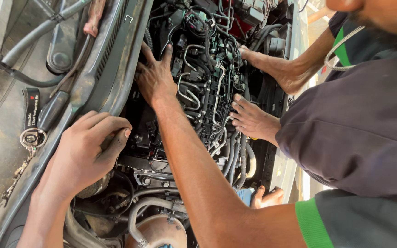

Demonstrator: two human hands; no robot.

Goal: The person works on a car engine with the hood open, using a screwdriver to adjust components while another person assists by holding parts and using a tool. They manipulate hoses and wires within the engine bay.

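Observation:
I look down into a car's engine bay point(207, 87), packed with black hoses, metal pipes and wiring. My left hand point(86, 151) rests at the bay's left edge on the dark cowl panel point(116, 55). Its fingers are curled in and I see nothing inside them. My right hand point(155, 78) reaches in from the lower right. It lies flat with the fingers spread on the black parts at the engine's left side. A green cuff point(311, 222) ends my dark sleeve.
A co-worker in a dark shirt point(359, 128) leans in from the right, one hand point(253, 120) on the pipes, another hand point(249, 53) farther up. A third hand point(267, 197) grips the bay's right rim. A strap with key ring point(32, 124) lies left; a wiper arm point(24, 41) crosses the windscreen.

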